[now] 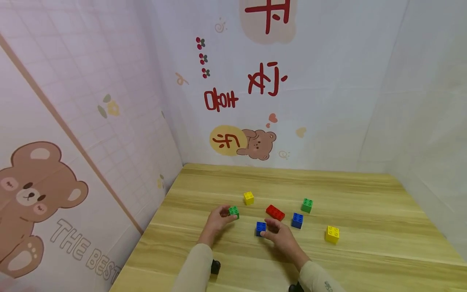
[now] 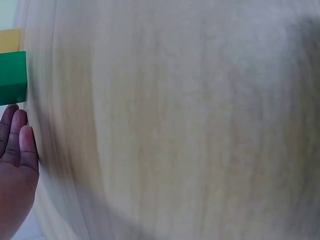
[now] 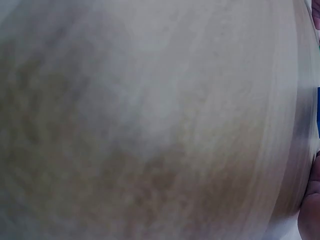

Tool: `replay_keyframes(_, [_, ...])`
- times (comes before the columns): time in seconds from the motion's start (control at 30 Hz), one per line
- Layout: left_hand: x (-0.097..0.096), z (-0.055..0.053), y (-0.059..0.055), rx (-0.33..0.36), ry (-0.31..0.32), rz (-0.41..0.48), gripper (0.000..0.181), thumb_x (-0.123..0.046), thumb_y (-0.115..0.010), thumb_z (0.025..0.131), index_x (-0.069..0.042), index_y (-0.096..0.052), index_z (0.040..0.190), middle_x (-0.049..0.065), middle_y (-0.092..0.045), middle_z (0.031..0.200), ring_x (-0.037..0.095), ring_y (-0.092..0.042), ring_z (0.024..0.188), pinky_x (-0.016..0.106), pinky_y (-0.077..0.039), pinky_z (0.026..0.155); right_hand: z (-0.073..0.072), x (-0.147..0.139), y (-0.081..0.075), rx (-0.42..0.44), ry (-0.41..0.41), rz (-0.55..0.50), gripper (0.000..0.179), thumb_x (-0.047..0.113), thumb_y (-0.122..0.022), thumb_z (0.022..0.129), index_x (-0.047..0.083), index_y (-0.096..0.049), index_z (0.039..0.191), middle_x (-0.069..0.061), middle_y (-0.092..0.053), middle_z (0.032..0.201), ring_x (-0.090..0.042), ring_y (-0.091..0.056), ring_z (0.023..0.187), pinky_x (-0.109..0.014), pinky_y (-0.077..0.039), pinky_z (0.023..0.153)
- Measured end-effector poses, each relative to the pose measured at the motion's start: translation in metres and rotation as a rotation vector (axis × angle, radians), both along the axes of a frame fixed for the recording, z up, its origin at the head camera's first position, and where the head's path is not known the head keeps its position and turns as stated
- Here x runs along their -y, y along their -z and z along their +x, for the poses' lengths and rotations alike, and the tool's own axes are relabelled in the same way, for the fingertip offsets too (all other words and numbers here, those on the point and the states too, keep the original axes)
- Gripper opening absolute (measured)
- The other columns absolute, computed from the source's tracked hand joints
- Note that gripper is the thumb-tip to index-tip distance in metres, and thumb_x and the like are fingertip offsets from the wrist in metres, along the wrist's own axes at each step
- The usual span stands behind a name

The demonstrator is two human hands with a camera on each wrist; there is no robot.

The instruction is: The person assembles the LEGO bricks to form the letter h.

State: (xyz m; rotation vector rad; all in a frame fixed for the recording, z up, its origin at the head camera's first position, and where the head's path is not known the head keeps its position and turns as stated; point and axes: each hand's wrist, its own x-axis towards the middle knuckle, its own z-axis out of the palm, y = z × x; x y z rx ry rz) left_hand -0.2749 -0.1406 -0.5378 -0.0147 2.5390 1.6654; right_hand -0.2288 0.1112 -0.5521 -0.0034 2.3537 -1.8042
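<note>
In the head view my left hand (image 1: 216,222) is at a small green brick (image 1: 234,212), its thumb overlapping the brick's near side and its fingers by the left side. The left wrist view shows straight fingers (image 2: 20,140) with their tips right below the green brick (image 2: 11,77). My right hand (image 1: 283,239) spreads thumb and fingers about a small blue brick (image 1: 260,228), its thumb overlapping the lower right corner. In the right wrist view a gap shows between this blue brick (image 3: 318,112) and the hand (image 3: 311,205); most of both is out of frame.
Beyond the hands lie a yellow brick (image 1: 248,197) and a long red brick (image 1: 275,212). To the right are another blue brick (image 1: 297,220), a green brick (image 1: 307,205) and a yellow brick (image 1: 332,234). A printed cloth wall (image 1: 328,101) borders the wooden table (image 1: 383,227).
</note>
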Motion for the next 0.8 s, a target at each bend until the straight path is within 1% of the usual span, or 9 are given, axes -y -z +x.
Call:
replay_keyframes(0.1, [-0.0003,-0.0006,-0.0002,-0.003,-0.002,0.003,0.055,-0.018,-0.076,0.089,0.004,-0.055,0.134,0.015,-0.061,0.121,0.031,-0.057,0.110,0.047,-0.048,0.095,-0.0020,0.0007,0.0004,-0.009,-0.013,0.018,0.056,0.016,-0.077,0.087,-0.004,-0.055,0.135,-0.018,-0.059,0.131,-0.039,-0.053,0.124,-0.052,-0.042,0.103])
replay_keyframes(0.23, [0.0000,0.0003,0.0002,-0.010,-0.004,0.024,0.054,-0.017,-0.075,0.090,0.004,-0.054,0.134,0.016,-0.061,0.122,0.032,-0.057,0.111,0.048,-0.047,0.096,-0.0035,0.0003,0.0012,0.000,-0.018,0.037,0.057,0.017,-0.078,0.087,-0.003,-0.055,0.136,-0.018,-0.059,0.131,-0.039,-0.053,0.124,-0.052,-0.042,0.103])
replay_keyframes(0.33, [0.0002,0.0017,0.0023,-0.011,0.002,0.028,0.054,-0.017,-0.075,0.090,0.005,-0.053,0.135,0.017,-0.062,0.123,0.032,-0.058,0.112,0.048,-0.047,0.096,-0.0023,-0.0004,0.0030,0.012,-0.018,0.051,0.058,0.018,-0.078,0.086,-0.002,-0.055,0.135,-0.017,-0.059,0.131,-0.038,-0.053,0.124,-0.052,-0.042,0.103])
replay_keyframes(0.47, [0.0004,0.0015,0.0059,-0.018,0.007,0.024,0.053,-0.017,-0.075,0.090,0.005,-0.054,0.134,0.016,-0.063,0.121,0.031,-0.059,0.110,0.046,-0.048,0.095,-0.0010,-0.0003,0.0060,0.005,-0.021,0.050,0.058,0.017,-0.079,0.086,-0.003,-0.056,0.135,-0.018,-0.060,0.130,-0.039,-0.054,0.123,-0.052,-0.043,0.103])
replay_keyframes(0.5, [0.0005,0.0013,0.0059,-0.020,0.003,0.024,0.051,-0.017,-0.074,0.091,0.004,-0.055,0.133,0.015,-0.063,0.121,0.030,-0.058,0.110,0.046,-0.048,0.095,-0.0012,-0.0001,0.0067,0.001,-0.020,0.047,0.058,0.017,-0.079,0.086,-0.004,-0.056,0.134,-0.018,-0.060,0.130,-0.039,-0.054,0.123,-0.052,-0.043,0.102])
replay_keyframes(0.6, [0.0013,0.0011,0.0052,-0.053,0.005,0.017,0.044,-0.015,-0.074,0.091,0.003,-0.059,0.128,0.014,-0.064,0.118,0.030,-0.059,0.108,0.047,-0.048,0.094,-0.0024,0.0007,0.0076,-0.009,-0.019,0.045,0.057,0.017,-0.079,0.086,-0.003,-0.056,0.134,-0.018,-0.060,0.130,-0.038,-0.054,0.122,-0.051,-0.043,0.103])
replay_keyframes(0.73, [0.0027,0.0003,0.0042,-0.064,0.014,0.004,0.034,-0.014,-0.073,0.091,-0.001,-0.064,0.122,0.012,-0.065,0.114,0.028,-0.060,0.106,0.047,-0.048,0.094,-0.0044,0.0002,0.0061,-0.012,-0.024,0.072,0.052,0.018,-0.079,0.086,-0.003,-0.060,0.131,-0.017,-0.062,0.127,-0.038,-0.056,0.120,-0.051,-0.044,0.101])
replay_keyframes(0.8, [0.0036,-0.0005,0.0039,-0.055,0.015,0.003,0.033,-0.015,-0.073,0.092,-0.003,-0.066,0.121,0.010,-0.065,0.114,0.027,-0.060,0.105,0.046,-0.048,0.094,-0.0060,0.0001,0.0050,-0.017,-0.025,0.081,0.050,0.017,-0.078,0.086,-0.002,-0.061,0.129,-0.017,-0.063,0.126,-0.037,-0.056,0.119,-0.051,-0.045,0.101])
